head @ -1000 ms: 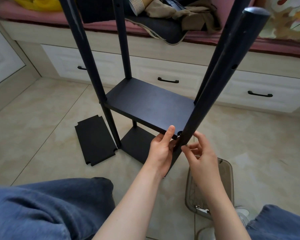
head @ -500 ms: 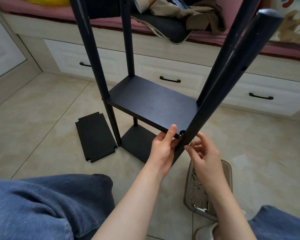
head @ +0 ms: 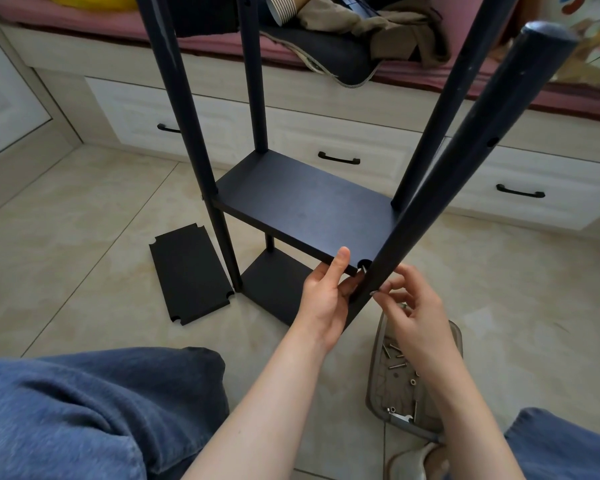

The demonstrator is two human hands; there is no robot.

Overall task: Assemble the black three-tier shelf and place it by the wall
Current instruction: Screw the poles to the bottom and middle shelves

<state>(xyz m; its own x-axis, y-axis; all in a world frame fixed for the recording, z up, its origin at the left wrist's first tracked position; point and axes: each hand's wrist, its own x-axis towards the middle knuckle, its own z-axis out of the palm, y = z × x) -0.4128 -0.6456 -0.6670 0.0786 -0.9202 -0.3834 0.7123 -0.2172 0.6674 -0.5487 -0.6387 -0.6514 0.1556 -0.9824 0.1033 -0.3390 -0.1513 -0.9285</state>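
- Your left hand point(head: 326, 296) grips the near right corner of the middle board point(head: 305, 206), thumb on top and fingers curled underneath.
- Your right hand point(head: 413, 317) has thumb and forefinger narrowed to a pinch on a small metal piece point(head: 373, 292) at the outer side of the near right post point(head: 465, 147).
- That post leans out to the right. A gap shows between it and the board's corner notch, and a screw point(head: 363, 269) crosses the gap.
- The shelf stands on the floor point(head: 66, 202) right in front of you, with its bottom board point(head: 278, 289) flat on the tiles.
- A loose board point(head: 189, 273) lies on the floor just left of the near left post point(head: 181, 105), close to it but apart.
- A clear tray point(head: 459, 341) holding bolts point(head: 395, 362) sits directly beneath your right wrist.
- Your left knee point(head: 84, 410) fills the lower left of the view, close to the left forearm.
- Behind the shelf, white drawers point(head: 291, 133) run along under a bed that carries a pile of clothes point(head: 371, 26).
- Bare tile lies to the far left and to the right of the shelf.
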